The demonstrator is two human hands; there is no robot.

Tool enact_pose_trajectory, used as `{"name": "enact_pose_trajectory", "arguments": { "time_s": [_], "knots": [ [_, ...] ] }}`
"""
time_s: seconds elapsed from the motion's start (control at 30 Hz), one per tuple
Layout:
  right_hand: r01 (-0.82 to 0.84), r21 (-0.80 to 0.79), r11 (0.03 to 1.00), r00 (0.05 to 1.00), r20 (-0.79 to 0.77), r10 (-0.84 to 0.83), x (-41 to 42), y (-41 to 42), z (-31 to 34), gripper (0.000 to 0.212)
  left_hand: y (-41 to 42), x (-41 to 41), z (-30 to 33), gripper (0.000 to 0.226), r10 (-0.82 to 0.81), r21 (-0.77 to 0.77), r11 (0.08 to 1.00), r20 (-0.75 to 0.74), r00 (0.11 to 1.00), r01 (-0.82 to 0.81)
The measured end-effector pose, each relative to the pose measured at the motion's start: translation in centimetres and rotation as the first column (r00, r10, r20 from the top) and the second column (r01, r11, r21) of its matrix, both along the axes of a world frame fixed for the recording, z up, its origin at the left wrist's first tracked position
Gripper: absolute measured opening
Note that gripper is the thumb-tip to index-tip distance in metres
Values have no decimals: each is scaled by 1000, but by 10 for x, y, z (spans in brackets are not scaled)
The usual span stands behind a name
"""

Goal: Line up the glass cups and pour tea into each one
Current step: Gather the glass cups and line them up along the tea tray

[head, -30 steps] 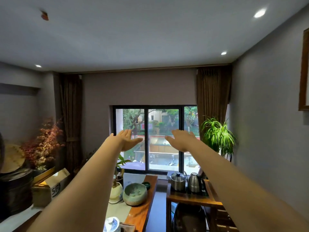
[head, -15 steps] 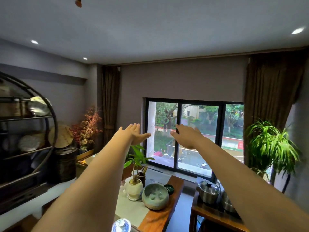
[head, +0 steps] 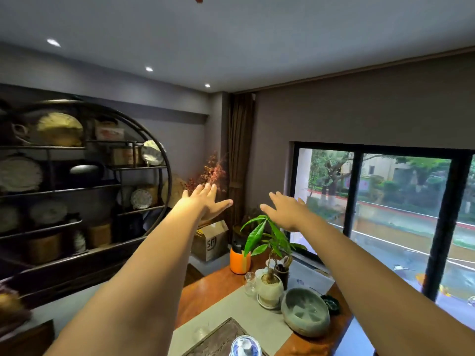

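Two empty hands (head: pixel 246 209), fingers spread

Both hands, left (head: pixel 205 202) and right (head: pixel 286 210), outstretched, empty, above wooden table (head: pixel 205 289).

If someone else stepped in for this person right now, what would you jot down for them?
Left hand: open, stretched out in the air, holding nothing.
Right hand: the same.
Tea things: wooden table below the arms, with a dark tea tray, a blue and white lidded cup at the bottom edge and a small glass vessel beside the potted plant.
Done: nothing visible; no lined-up cups in view.
Left: line up the glass cups, then pour tea into each.
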State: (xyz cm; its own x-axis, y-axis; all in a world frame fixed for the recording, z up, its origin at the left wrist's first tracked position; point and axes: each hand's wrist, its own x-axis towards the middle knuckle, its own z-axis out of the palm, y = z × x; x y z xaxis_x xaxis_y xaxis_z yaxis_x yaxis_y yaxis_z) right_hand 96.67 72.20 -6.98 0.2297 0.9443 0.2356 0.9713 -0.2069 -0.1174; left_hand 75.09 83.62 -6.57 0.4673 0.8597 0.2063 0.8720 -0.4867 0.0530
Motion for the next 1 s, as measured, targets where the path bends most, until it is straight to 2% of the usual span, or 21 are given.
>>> {"name": "enact_pose_trajectory", "arguments": {
  "time_s": [0.27, 0.53, 0.77, 0.9, 1.0],
  "knots": [
    [-228, 3, 974, 973, 25, 228, -71, 118, -18, 71, 57, -98, -25, 85, 209, -56, 977, 36, 977, -207],
    [-415, -46, 909, 910, -19, 414, -141, 204, -57, 72, 93, -191, -54, 83, 347, -78, 937, 81, 934, -341],
    [-589, -73, 804, 808, -73, 585, -206, 235, -89, 70, 83, -237, -86, 84, 457, -153, 885, 107, 883, -439],
    [-700, -17, 714, 712, -96, 696, -243, 233, -121, 68, 60, -254, -114, 82, 531, -184, 842, 104, 841, -508],
    [-789, -47, 612, 613, -101, 783, -263, 229, -149, 69, 42, -259, -139, 81, 579, -206, 807, 91, 810, -554]
  ]
}}
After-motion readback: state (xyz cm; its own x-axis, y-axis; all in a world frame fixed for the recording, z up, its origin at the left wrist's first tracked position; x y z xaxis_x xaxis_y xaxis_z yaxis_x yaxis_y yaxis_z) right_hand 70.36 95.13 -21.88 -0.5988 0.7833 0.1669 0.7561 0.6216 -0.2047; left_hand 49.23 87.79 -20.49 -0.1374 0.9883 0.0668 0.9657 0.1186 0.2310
